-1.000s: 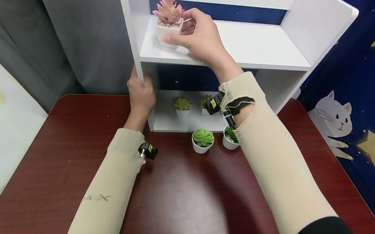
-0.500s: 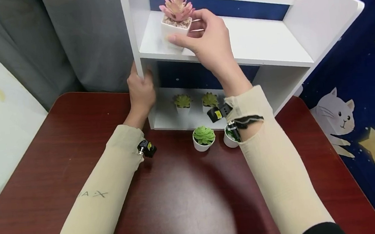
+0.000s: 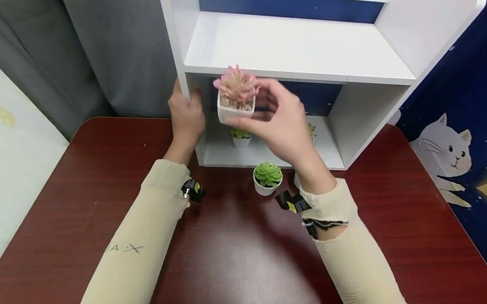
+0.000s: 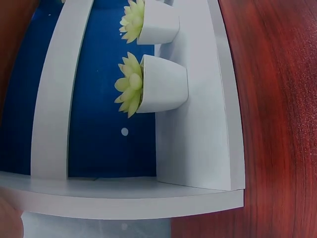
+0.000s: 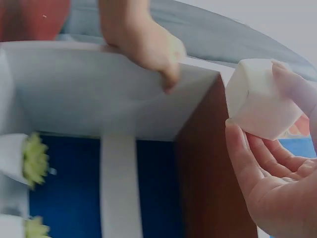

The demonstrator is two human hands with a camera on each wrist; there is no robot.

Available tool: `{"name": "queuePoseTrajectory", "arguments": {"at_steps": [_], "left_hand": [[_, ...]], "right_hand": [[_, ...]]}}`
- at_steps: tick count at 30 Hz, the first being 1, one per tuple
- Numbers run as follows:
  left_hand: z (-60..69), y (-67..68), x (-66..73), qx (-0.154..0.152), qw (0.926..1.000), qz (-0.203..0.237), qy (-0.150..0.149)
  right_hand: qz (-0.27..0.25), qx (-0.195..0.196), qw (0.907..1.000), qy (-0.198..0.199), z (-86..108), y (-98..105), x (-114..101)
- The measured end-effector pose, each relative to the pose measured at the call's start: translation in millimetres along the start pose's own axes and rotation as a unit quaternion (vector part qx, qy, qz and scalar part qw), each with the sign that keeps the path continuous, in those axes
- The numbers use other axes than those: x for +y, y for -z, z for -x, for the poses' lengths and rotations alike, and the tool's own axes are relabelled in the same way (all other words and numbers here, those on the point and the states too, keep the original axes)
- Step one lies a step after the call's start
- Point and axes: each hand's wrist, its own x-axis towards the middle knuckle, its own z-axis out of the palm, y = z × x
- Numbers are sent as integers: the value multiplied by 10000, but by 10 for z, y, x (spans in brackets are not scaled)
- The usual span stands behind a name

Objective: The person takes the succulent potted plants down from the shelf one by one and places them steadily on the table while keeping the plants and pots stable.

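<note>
Between its thumb and fingers my right hand [image 3: 282, 119] holds a white square pot with a pink succulent [image 3: 237, 85], in front of the upper board's edge. The right wrist view shows the white pot [image 5: 260, 99] pinched by the right hand [image 5: 282, 193]. My left hand [image 3: 186, 116] grips the left side panel of the white shelf [image 3: 295, 49]. On the lower shelf stands a potted green succulent [image 3: 241, 137]; another is mostly hidden behind the right hand. The left wrist view shows two white pots, the nearer one [image 4: 163, 84] with pale green leaves.
A round white pot with a green succulent [image 3: 267, 176] stands on the red-brown table [image 3: 235, 250] before the shelf. Another pot beside it is mostly hidden by the right wrist. A grey curtain [image 3: 128, 50] hangs at the left, a blue patterned wall at the right.
My right hand has lifted the pink succulent off the upper board and brought it down and forward, past the board's front edge. My left hand keeps its grip on the side panel.
</note>
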Motion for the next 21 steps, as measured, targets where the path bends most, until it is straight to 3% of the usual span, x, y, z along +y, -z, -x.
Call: {"name": "queuePoseTrajectory", "arguments": {"at_steps": [11, 16, 21], "left_hand": [[50, -40, 31, -169, 9998, 46, -7], [57, -42, 44, -220, 9997, 62, 29], [67, -37, 50, -290, 9995, 109, 100]], "right_hand": [[410, -60, 9972, -627, 429, -54, 453], [894, -251, 9926, -783, 486, -87, 610], [1354, -695, 9845, -874, 500, -97, 728]]}}
